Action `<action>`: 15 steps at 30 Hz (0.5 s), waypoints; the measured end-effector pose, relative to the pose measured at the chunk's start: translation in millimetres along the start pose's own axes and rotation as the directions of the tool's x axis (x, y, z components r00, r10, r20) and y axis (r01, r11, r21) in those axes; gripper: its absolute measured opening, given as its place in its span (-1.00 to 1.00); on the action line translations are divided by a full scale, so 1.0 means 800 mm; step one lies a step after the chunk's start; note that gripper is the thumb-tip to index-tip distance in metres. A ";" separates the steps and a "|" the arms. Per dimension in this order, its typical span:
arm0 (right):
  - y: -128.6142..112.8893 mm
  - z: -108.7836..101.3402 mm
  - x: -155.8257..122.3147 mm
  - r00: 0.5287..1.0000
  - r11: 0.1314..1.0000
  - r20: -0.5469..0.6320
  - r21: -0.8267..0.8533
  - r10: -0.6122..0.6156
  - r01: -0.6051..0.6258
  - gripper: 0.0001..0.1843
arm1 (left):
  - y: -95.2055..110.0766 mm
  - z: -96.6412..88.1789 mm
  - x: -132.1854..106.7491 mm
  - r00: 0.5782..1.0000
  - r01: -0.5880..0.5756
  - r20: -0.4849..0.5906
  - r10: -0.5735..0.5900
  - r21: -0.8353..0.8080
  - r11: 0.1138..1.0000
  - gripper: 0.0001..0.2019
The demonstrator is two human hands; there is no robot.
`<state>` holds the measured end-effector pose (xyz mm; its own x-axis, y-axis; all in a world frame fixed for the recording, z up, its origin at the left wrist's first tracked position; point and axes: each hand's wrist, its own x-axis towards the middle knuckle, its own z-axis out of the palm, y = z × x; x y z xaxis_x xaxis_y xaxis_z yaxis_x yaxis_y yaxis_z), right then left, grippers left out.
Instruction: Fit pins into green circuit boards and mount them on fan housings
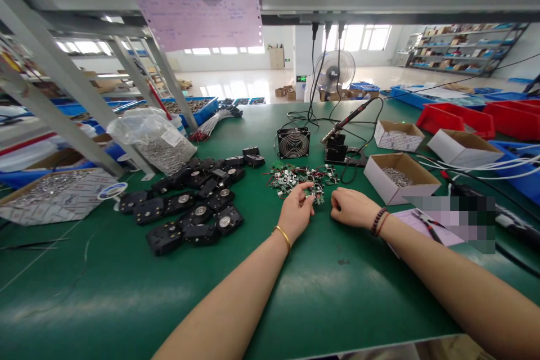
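Circuit boards point(287, 176) lie heaped on the surface point(337, 304), just in front of the small fan point(293, 144); the left hand's point(298, 208) grip is narrow, in front of the fan among the boards, whether on one I cannot tell; the right hand point(353, 208), front-right of the fan, is curled, contents hidden; a hasty pull could scatter overlapping boards; the soldering iron point(352, 115), right of the fan, might burn if hot.

Green bench point(126, 304), black units point(200, 233)
Circuit boards point(291, 177) mottled green and white; bins point(455, 122) plain red; pinned sheet point(200, 22) pink, its blurred print perhaps purple; bracelet point(284, 237) gold; beaded band point(377, 220) dark
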<state>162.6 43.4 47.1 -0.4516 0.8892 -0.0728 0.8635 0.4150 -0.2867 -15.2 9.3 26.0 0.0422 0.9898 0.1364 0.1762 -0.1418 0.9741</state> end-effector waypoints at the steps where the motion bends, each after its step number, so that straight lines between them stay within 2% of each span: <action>1: 0.002 0.000 0.000 1.000 1.000 -0.010 0.024 0.003 -0.003 -0.96 | -0.001 0.000 0.000 1.000 -0.008 0.000 0.008 0.009 1.000 -0.64; 3: 0.008 -0.001 0.001 0.999 0.986 -0.041 0.168 0.008 -0.001 -0.96 | -0.003 0.000 0.000 0.999 -0.032 0.006 0.031 0.025 0.999 -0.65; 4: 0.011 -0.001 0.002 0.998 0.955 -0.055 0.297 0.007 0.010 -0.94 | -0.004 0.001 -0.001 0.999 -0.042 0.010 0.042 0.031 0.999 -0.65; 6: 0.017 -0.001 0.004 0.997 0.802 -0.077 0.594 -0.017 0.059 -0.88 | -0.005 0.001 -0.001 0.998 -0.049 0.031 0.048 0.040 0.998 -0.65; 8: 0.018 0.000 0.004 0.992 0.617 -0.106 0.777 -0.062 0.121 -0.81 | -0.007 0.002 -0.001 0.998 -0.036 0.061 0.033 0.040 0.999 -0.64; 9: 0.017 0.001 0.003 0.989 0.560 -0.123 0.815 -0.083 0.148 -0.79 | -0.008 0.002 0.000 0.997 -0.026 0.078 0.024 0.037 0.999 -0.63; 11: 0.012 0.002 0.000 0.980 0.529 -0.167 0.824 -0.112 0.200 -0.79 | -0.009 0.003 0.000 0.994 -0.019 0.106 0.016 0.026 0.999 -0.62; 15: 0.003 0.005 -0.005 0.932 0.595 -0.308 0.719 -0.190 0.359 -0.85 | -0.008 0.005 -0.001 0.990 -0.028 0.139 0.027 0.001 1.000 -0.60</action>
<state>165.3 40.0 43.3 -0.5159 0.8093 0.2809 0.1904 0.4280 -0.8835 -12.2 9.6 19.0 0.1837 0.9735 0.1365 0.1764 -0.1692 0.9697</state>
